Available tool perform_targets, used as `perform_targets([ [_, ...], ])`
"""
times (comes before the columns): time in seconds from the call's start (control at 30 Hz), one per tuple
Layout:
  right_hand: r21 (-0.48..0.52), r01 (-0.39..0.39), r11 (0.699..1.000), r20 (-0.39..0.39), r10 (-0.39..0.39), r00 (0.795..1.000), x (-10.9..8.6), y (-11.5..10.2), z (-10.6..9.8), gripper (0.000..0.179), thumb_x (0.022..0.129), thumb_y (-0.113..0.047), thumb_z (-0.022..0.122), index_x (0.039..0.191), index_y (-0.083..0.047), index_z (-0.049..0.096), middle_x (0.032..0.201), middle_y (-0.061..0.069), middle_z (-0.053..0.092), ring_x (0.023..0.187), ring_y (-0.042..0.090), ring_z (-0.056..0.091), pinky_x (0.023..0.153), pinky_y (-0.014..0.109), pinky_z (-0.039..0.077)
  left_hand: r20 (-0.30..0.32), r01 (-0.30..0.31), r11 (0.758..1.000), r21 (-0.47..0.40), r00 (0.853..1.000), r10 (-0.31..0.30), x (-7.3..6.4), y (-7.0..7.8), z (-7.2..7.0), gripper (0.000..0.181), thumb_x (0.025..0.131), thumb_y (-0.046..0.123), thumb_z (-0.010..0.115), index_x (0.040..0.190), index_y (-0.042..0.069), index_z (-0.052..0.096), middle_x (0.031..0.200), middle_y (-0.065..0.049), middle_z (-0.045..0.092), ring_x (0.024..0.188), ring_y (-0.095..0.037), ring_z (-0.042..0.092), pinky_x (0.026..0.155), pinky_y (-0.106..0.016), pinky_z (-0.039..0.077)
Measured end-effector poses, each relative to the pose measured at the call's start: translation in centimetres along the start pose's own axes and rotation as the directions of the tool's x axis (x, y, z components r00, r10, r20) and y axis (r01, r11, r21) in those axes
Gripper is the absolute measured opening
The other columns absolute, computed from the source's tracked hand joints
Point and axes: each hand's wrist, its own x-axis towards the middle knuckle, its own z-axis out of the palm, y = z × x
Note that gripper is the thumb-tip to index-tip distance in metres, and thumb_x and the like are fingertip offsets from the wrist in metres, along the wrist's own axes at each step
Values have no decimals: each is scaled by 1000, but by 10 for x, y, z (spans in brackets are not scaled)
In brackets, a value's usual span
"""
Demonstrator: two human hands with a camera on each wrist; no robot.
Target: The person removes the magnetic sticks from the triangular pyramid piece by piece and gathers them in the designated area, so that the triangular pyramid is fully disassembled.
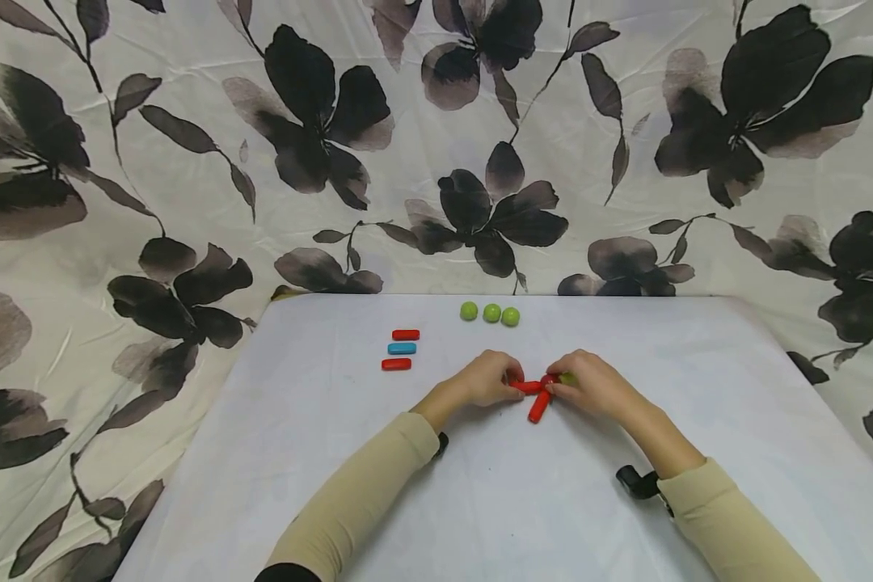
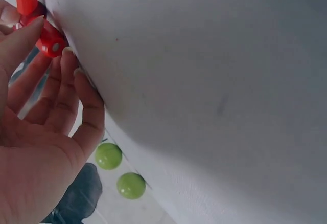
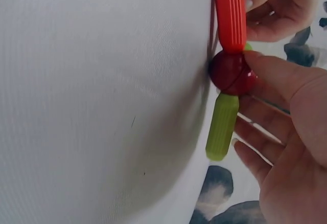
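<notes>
Around a dark red ball (image 3: 232, 73) several ribbed rods join into one small piece. One red rod (image 1: 539, 406) points toward me, another red rod (image 1: 527, 387) runs left, and a green rod (image 3: 222, 127) sticks out on the right. My left hand (image 1: 491, 378) pinches the left-pointing red rod between thumb and fingers; in the left wrist view its pale round end (image 2: 56, 46) shows. With thumb and fingers, my right hand (image 1: 592, 384) holds the ball, partly covering it and the green rod in the head view.
Three green balls (image 1: 491, 313) lie in a row near the far edge of the white table (image 1: 320, 404). Left of the hands, a red rod (image 1: 406, 335), a blue rod (image 1: 402, 348) and another red rod (image 1: 396, 364) lie stacked in parallel. A floral cloth (image 1: 436, 145) hangs behind.
</notes>
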Motion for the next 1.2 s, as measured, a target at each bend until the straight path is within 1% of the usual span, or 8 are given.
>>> perform_targets([
  [0.1, -9, 58, 998, -3, -58, 998, -1, 2, 0, 22, 93, -12, 75, 110, 2, 76, 102, 7, 76, 100, 30, 66, 92, 52, 52, -10, 19, 1000, 13, 1000, -18, 1, 2, 3, 14, 92, 20, 79, 100, 9, 75, 82, 5, 64, 75, -10, 54, 69, -21, 43],
  [0.23, -30, 117, 993, -8, -117, 993, -2, 4, -1, 21, 94, -13, 75, 112, -1, 76, 104, 6, 75, 101, 30, 66, 92, 52, 51, -15, 39, 999, 20, 999, -39, 3, 2, 4, 14, 92, 23, 79, 97, 10, 75, 80, 6, 64, 76, -10, 54, 71, -22, 44],
  [0.4, -54, 107, 993, -4, -107, 994, -2, 4, -1, 20, 94, -14, 75, 111, -4, 77, 105, 5, 74, 103, 29, 65, 94, 51, 51, -10, 59, 998, 24, 998, -59, 3, 2, 3, 14, 93, 24, 79, 96, 11, 75, 79, 6, 64, 75, -9, 55, 72, -22, 44],
  [0.57, -46, 105, 993, 11, -104, 994, -1, 4, -1, 21, 95, -15, 74, 112, -4, 76, 105, 5, 73, 104, 29, 65, 95, 51, 51, -21, 76, 997, 28, 997, -75, 0, 5, 1, 15, 92, 24, 79, 95, 9, 76, 77, 6, 63, 73, -9, 53, 69, -22, 42],
  [0.8, -3, 88, 996, 2, -88, 996, -4, 11, -4, 21, 94, -11, 74, 111, -1, 76, 103, 6, 75, 102, 30, 67, 94, 52, 51, -32, 138, 990, -5, 990, -138, -5, 5, -2, 15, 90, 23, 81, 90, 9, 76, 72, 5, 61, 72, -10, 52, 66, -22, 41],
  [0.97, 20, 101, 995, 10, -101, 995, -3, 15, -3, 22, 95, -12, 73, 113, 1, 75, 104, 6, 75, 104, 31, 67, 95, 53, 51, -42, 135, 990, -33, 990, -136, -9, 1, -3, 15, 90, 22, 81, 91, 8, 76, 73, 4, 63, 72, -9, 53, 67, -22, 42],
  [1.1, 22, 99, 995, 3, -99, 995, -3, 15, -2, 23, 95, -12, 74, 113, 1, 75, 104, 5, 76, 103, 31, 68, 94, 53, 51, -57, 143, 987, -75, 987, -147, -16, -3, -4, 16, 91, 21, 80, 96, 7, 76, 80, 3, 63, 78, -11, 54, 70, -23, 43],
  [1.2, 26, 106, 994, -3, -106, 994, -4, 15, -3, 22, 94, -12, 74, 112, 2, 75, 103, 6, 76, 102, 31, 68, 94, 53, 51, -71, 164, 981, -106, 983, -172, -26, -7, -8, 17, 91, 20, 80, 100, 6, 77, 85, 2, 64, 83, -13, 55, 73, -25, 46],
])
